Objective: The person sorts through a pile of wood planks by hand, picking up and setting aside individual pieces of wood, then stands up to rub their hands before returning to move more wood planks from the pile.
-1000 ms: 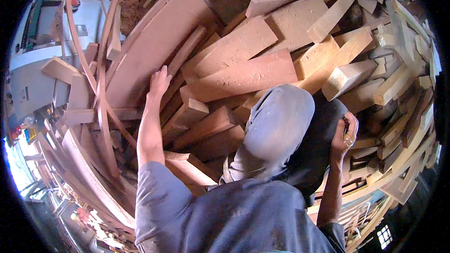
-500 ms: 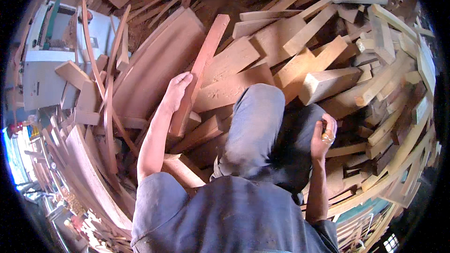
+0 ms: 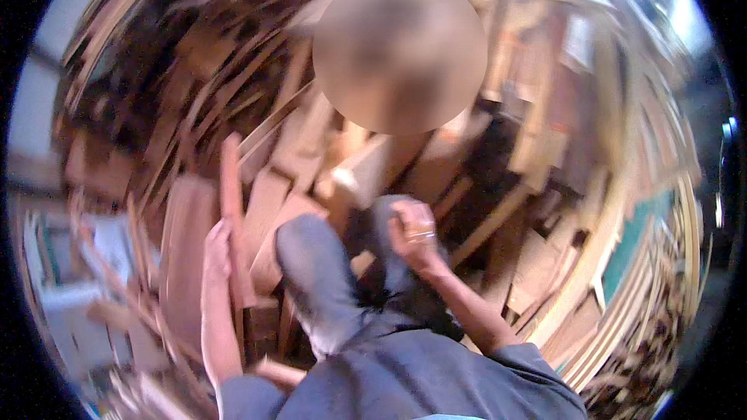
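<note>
My left hand (image 3: pixel 219 245) is closed around a long, narrow reddish wooden strip (image 3: pixel 233 194). The strip stands nearly upright at my left, its top end well above my fingers. My right hand (image 3: pixel 413 232) is at my right knee, fingers curled in, with a yellowish ring on it. I see nothing held in it. A wide brown plank (image 3: pixel 189 237) leans just left of the strip. Between and beyond my knees lie several wooden offcuts, smeared by motion.
Wood pieces are heaped all around. A white machine or cabinet (image 3: pixel 66 307) stands at the left. Long pale boards (image 3: pixel 611 334) lie at the lower right beside a green panel (image 3: pixel 629 245). A round blurred patch hides the upper middle.
The view has swung to the right and upward. The reddish strip stays in my left hand and now stands more upright. My right hand has moved inward to my right knee.
</note>
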### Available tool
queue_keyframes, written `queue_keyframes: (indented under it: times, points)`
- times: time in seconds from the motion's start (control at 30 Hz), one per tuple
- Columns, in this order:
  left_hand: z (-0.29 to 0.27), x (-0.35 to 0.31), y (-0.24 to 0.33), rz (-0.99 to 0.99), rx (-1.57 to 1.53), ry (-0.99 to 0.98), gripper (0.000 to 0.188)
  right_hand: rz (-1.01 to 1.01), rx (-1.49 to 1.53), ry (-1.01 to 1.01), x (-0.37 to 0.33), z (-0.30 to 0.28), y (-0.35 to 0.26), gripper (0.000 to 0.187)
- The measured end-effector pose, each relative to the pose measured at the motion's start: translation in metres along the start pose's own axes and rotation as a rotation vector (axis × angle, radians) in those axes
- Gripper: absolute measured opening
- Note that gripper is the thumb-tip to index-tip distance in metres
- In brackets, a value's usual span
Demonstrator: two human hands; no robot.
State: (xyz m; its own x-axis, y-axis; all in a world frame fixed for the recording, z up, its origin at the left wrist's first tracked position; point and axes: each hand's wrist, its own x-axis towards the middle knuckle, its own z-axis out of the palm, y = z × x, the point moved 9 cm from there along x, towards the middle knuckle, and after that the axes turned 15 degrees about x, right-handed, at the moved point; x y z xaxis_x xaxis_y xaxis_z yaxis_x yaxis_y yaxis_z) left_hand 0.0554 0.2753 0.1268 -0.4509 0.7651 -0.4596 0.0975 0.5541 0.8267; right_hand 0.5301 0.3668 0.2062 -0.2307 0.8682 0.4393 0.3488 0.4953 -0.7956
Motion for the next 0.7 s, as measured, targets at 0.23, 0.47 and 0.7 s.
queue_keyframes:
  times: [0.23, 0.47, 0.7]
  points:
    - [0.196, 0.102, 0.297, 0.524, -0.111, -0.423, 0.043, 0.085, -0.01, 0.047, 0.004, 0.001, 0.01, 0.033]
    - [0.347, -0.113, 0.562, 0.9, -0.179, -0.652, 0.071, 0.099, 0.004, 0.043, 0.003, 0.003, 0.009, 0.033]
    - [0.282, -0.03, 0.299, 0.716, 0.235, -0.397, 0.062, 0.109, 0.029, 0.062, 0.003, -0.007, 0.003, 0.031]
